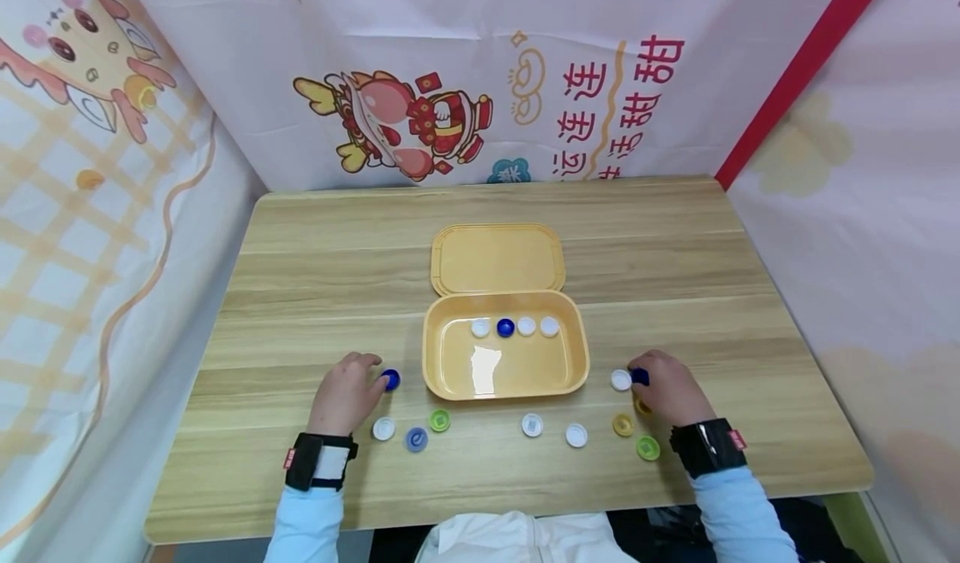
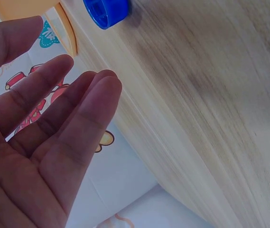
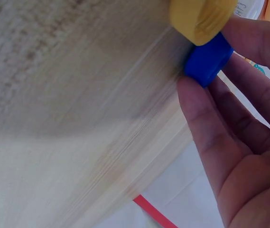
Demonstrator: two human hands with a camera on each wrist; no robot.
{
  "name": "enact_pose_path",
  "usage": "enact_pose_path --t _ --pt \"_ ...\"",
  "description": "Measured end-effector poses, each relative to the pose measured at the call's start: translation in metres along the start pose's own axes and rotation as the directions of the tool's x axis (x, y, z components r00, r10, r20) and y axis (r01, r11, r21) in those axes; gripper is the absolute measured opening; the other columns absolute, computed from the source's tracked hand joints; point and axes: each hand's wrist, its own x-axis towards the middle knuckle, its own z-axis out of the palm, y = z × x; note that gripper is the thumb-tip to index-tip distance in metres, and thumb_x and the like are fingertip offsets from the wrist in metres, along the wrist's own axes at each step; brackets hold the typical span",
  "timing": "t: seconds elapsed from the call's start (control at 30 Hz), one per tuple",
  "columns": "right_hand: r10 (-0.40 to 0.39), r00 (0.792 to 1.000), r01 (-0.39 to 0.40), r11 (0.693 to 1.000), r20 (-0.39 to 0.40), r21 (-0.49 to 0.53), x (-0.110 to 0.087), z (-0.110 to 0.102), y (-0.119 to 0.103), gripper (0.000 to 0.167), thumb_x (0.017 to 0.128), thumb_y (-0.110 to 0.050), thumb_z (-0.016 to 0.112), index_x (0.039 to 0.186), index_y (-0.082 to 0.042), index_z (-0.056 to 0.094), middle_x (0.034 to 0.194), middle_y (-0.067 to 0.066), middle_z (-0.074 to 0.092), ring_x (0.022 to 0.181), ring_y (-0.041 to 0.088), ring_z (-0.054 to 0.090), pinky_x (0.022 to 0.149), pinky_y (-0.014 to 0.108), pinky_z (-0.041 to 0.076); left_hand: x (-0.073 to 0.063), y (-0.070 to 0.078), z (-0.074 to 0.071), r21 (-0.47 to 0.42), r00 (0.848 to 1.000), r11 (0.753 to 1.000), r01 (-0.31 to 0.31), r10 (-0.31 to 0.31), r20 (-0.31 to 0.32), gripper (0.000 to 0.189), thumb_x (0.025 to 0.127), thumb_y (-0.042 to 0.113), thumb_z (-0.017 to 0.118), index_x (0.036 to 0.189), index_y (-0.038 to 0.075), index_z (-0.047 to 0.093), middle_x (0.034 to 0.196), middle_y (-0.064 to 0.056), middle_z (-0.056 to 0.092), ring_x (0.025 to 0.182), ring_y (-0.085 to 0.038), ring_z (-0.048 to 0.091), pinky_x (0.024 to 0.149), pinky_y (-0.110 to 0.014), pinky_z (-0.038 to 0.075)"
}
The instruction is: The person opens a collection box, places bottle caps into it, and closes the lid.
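Note:
An open orange-yellow box (image 1: 577, 355) stands mid-table and holds a row of three white caps and one blue cap (image 1: 506, 327). Its lid (image 1: 497, 259) lies flat behind it. My left hand (image 1: 372, 373) hovers with straight fingers (image 2: 89, 95) just short of a dark blue cap (image 1: 390, 378) (image 2: 106, 10) on the table, not touching it. My right hand (image 1: 649, 378) pinches another dark blue cap (image 1: 640, 375) (image 3: 208, 59) between thumb and fingers, low over the table. A white cap (image 1: 620, 380) lies right beside it, and a yellow cap (image 3: 201, 19) sits against the pinched one.
Loose caps lie along the front of the wooden table (image 1: 300, 296): white (image 1: 383, 428), grey-blue (image 1: 416, 439), green (image 1: 439, 420), two white (image 1: 532, 425), yellow (image 1: 623, 424), green (image 1: 648, 447). Printed cloth walls close off three sides.

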Motion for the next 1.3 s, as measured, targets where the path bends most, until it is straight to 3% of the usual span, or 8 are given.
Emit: enact_pose_path --t 0.43,0.63,0.87,1.13,1.3 --pt "0.018 1.0 -0.018 0.999 0.005 0.031 0.002 -0.007 -0.001 0.022 0.085 -0.003 0.071 0.107 0.0 0.069 0.106 0.018 0.062 0.097 0.034 0.06 0.083 0.053 0.051 -0.001 0.001 0.0 0.007 1.0 1.0 0.021 -0.021 0.002 0.033 0.086 0.016 0.075 0.113 -0.002 0.067 0.106 -0.021 0.065 0.095 -0.036 0.065 0.081 -0.047 0.054" --pt "-0.041 0.998 0.042 0.999 -0.047 0.027 0.003 -0.02 -0.007 0.027 0.085 -0.002 0.07 0.111 0.004 0.066 0.107 0.02 0.062 0.097 0.037 0.061 0.082 0.054 0.051 -0.002 0.002 -0.001 0.008 1.0 1.0 0.018 -0.018 -0.006 0.032 0.085 0.016 0.076 0.112 -0.002 0.067 0.105 -0.021 0.066 0.094 -0.035 0.065 0.081 -0.047 0.054" --pt "-0.134 0.984 0.131 0.991 -0.118 -0.032 0.007 -0.039 -0.028 0.034 0.085 -0.004 0.072 0.116 0.004 0.063 0.11 0.02 0.061 0.1 0.037 0.061 0.083 0.053 0.052 -0.004 0.002 -0.002 0.01 1.0 1.0 0.03 -0.03 -0.004 0.033 0.086 0.016 0.075 0.112 -0.001 0.067 0.106 -0.021 0.065 0.095 -0.036 0.065 0.081 -0.048 0.054" --pt "-0.294 0.938 0.28 0.955 -0.182 -0.1 0.019 -0.052 -0.071 0.029 0.081 -0.003 0.077 0.108 0.001 0.068 0.103 0.014 0.063 0.092 0.028 0.064 0.078 0.043 0.057 -0.005 0.001 -0.003 0.017 1.0 0.999 0.031 -0.031 -0.005 0.033 0.085 0.018 0.076 0.112 0.0 0.068 0.107 -0.02 0.066 0.094 -0.035 0.065 0.079 -0.047 0.055" --pt "-0.419 0.881 0.403 0.908 -0.221 -0.115 0.027 -0.055 -0.099 0.024 0.079 -0.002 0.079 0.101 0.0 0.071 0.098 0.013 0.065 0.087 0.026 0.064 0.073 0.038 0.058 -0.006 0.001 -0.001 0.021 1.0 1.0 0.021 -0.021 -0.018 0.033 0.085 0.019 0.077 0.111 0.001 0.068 0.107 -0.019 0.066 0.093 -0.034 0.066 0.078 -0.046 0.055"
